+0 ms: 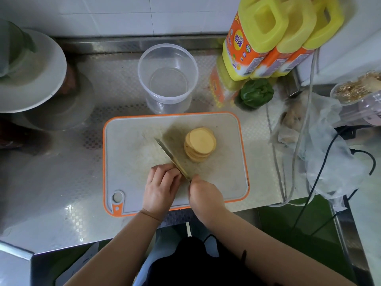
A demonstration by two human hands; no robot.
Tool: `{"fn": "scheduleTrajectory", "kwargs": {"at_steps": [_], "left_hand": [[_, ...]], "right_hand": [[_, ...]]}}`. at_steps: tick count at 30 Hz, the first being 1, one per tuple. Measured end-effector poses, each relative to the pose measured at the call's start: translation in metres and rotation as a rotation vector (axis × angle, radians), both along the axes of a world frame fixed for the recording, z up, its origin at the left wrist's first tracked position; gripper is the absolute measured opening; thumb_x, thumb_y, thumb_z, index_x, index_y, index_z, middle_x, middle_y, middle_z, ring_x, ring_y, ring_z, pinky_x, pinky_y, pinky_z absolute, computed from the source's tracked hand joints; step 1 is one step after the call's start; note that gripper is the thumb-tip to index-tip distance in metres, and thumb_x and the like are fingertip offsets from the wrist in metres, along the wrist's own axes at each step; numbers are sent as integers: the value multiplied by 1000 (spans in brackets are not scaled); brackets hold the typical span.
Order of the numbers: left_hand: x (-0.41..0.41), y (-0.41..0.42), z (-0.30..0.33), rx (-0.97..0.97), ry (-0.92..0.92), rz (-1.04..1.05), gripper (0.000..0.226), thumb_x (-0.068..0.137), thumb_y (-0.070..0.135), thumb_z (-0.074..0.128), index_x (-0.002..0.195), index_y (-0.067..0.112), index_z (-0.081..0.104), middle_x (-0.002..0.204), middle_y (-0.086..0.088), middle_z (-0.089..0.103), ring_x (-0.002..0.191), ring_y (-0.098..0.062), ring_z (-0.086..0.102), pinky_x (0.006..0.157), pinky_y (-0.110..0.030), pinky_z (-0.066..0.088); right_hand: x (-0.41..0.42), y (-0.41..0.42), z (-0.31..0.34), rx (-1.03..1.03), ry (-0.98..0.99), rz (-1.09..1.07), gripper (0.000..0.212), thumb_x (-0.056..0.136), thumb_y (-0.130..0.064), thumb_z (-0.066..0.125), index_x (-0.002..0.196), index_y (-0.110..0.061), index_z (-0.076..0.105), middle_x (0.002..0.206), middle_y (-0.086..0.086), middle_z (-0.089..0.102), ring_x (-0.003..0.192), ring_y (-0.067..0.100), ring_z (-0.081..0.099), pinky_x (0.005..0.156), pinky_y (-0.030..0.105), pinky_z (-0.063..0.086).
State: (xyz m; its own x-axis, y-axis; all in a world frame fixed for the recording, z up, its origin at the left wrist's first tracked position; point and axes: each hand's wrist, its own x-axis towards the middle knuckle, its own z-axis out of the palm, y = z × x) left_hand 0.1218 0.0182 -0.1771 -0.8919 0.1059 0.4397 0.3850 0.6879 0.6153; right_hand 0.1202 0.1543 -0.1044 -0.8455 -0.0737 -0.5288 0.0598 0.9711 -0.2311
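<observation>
A grey cutting board (132,145) with an orange rim lies on the steel counter. A stack of round yellow potato slices (200,144) stands right of the board's middle. My right hand (204,195) grips the handle of a knife (169,154), whose blade points up and to the left and stops short of the stack. My left hand (160,184) rests on the board at the left side of the blade near its heel. Its fingers are curled with the knuckles up, and nothing shows in them.
An empty clear plastic tub (168,79) stands behind the board. Yellow oil bottles (266,36) and a green pepper (256,93) are at the back right. Plastic bags (329,145) and cables (296,153) lie to the right, and a white plate (41,79) to the left.
</observation>
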Motion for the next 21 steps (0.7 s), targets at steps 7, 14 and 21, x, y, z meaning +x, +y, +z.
{"fn": "scheduleTrajectory", "kwargs": {"at_steps": [7, 14, 21], "left_hand": [[-1, 0, 3, -63, 46, -2, 25, 100, 16, 54, 125, 18, 57, 104, -1, 50, 87, -23, 50, 82, -29, 43], [-5, 0, 4, -67, 53, 0, 25, 101, 16, 54, 125, 19, 59, 101, -2, 49, 87, -23, 50, 81, -28, 43], [-3, 1, 3, -70, 47, 0, 26, 100, 16, 54, 126, 19, 59, 102, -3, 49, 88, -24, 50, 81, -29, 44]], "right_hand": [[-2, 5, 1, -16, -15, 31, 18, 101, -22, 41, 111, -9, 48, 99, 7, 66, 93, 25, 65, 67, 27, 35], [-28, 26, 24, -146, -55, -118, 55, 99, -52, 22, 107, -15, 61, 97, 4, 65, 91, 21, 62, 76, 33, 48], [-38, 24, 5, -275, 27, -115, 36, 96, -44, 47, 115, -17, 63, 98, 2, 69, 91, 22, 64, 78, 39, 52]]}}
